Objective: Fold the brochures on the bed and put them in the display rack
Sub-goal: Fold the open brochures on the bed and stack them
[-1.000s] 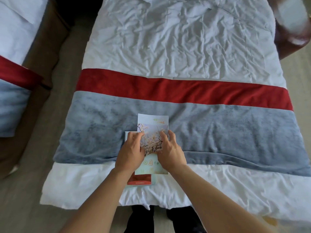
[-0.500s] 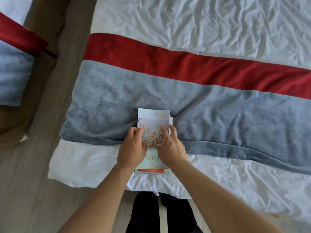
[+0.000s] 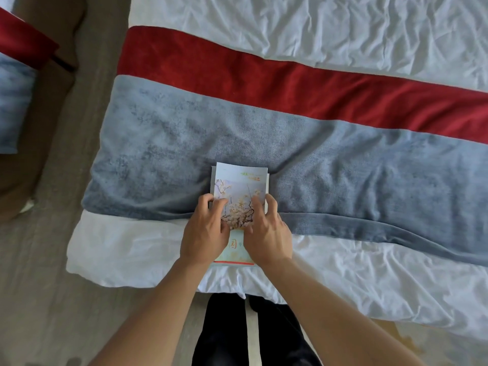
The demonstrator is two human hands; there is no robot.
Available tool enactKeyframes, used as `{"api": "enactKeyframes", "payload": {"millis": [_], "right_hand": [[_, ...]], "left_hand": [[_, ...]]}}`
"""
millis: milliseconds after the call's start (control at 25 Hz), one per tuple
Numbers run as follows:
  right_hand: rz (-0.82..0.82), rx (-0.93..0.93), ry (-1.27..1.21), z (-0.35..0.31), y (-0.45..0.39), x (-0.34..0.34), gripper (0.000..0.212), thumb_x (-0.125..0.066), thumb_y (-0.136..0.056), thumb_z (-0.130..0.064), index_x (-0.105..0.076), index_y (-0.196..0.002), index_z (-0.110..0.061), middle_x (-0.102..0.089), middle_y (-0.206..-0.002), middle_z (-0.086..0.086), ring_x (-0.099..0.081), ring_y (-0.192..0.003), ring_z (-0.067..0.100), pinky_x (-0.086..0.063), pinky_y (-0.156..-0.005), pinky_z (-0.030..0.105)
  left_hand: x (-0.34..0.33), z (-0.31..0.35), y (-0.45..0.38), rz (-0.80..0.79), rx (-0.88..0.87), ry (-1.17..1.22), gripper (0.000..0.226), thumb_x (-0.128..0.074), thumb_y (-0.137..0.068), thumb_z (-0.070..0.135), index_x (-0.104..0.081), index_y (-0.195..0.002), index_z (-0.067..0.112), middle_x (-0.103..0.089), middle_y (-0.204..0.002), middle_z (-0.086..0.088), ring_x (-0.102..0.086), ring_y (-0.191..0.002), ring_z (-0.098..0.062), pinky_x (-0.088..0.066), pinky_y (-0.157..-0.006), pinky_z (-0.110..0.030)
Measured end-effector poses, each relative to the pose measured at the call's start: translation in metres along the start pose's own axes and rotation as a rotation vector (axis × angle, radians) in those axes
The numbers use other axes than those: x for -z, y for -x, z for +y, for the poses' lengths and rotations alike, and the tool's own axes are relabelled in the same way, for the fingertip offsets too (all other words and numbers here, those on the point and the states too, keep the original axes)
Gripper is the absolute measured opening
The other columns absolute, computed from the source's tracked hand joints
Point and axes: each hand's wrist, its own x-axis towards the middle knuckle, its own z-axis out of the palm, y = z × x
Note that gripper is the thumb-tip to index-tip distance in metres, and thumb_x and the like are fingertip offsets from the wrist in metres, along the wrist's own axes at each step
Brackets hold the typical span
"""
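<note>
Brochure on bed near edge; left hand, right hand side by side atop it.

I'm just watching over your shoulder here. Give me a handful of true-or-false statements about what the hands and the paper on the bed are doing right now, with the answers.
1. Both hands are on the brochure. True: the left hand and the right hand rest on it side by side.
2. The brochure lies wholly on the red stripe. False: its far part lies on the grey-blue band and its near part on the white sheet; the red stripe is farther up the bed.
3. The brochure's cover shows a flowering branch. True.
4. A display rack stands on the bed beside the brochure. False: no rack is in view.
5. The left hand is lifted off the bed and holds a pen. False: it presses on the brochure.
</note>
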Motion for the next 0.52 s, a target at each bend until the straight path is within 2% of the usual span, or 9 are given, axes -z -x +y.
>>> {"api": "enactKeyframes", "payload": {"millis": [160, 360, 440, 520], "right_hand": [[-0.014, -0.027, 0.061, 0.001, -0.004, -0.008, 0.068, -0.064, -0.084, -0.022, -0.036, -0.145, -0.024, -0.020, -0.156, 0.007, -0.049, -0.118, 0.031, -0.048, -0.083, 0.041], [-0.039, -0.046, 0.010, 0.002, -0.008, -0.008, 0.064, -0.066, -0.082, -0.022, -0.038, -0.140, -0.028, -0.028, -0.150, 0.004, -0.042, -0.122, 0.031, -0.049, -0.087, 0.044], [-0.039, -0.098, -0.148, 0.002, -0.009, -0.006, 0.068, -0.068, -0.081, -0.021, -0.035, -0.140, -0.030, -0.033, -0.144, 0.006, -0.041, -0.124, 0.031, -0.048, -0.092, 0.044], [-0.046, -0.187, -0.318, 0.002, -0.015, -0.004, 0.084, -0.070, -0.080, -0.024, -0.023, -0.150, -0.028, -0.039, -0.136, 0.010, -0.040, -0.123, 0.030, -0.042, -0.099, 0.041]], "left_hand": [[-0.006, -0.002, 0.000, -0.021, 0.037, -0.093, 0.052, -0.075, -0.073, 0.011, -0.060, -0.122, 0.018, -0.041, -0.142, -0.016, -0.050, -0.118, -0.035, -0.051, -0.089, -0.047], [-0.005, 0.000, -0.008, -0.082, 0.091, 0.011, 0.053, -0.072, -0.075, 0.007, -0.055, -0.125, 0.015, -0.039, -0.142, -0.013, -0.045, -0.122, -0.035, -0.051, -0.089, -0.047], [-0.002, 0.002, -0.014, -0.032, 0.188, 0.166, 0.058, -0.071, -0.081, 0.008, -0.049, -0.133, 0.013, -0.045, -0.137, -0.011, -0.047, -0.121, -0.031, -0.051, -0.089, -0.045], [-0.001, 0.004, -0.023, 0.015, 0.354, 0.297, 0.060, -0.070, -0.086, 0.014, -0.042, -0.139, 0.010, -0.052, -0.133, -0.011, -0.052, -0.119, -0.029, -0.050, -0.089, -0.042]]}}
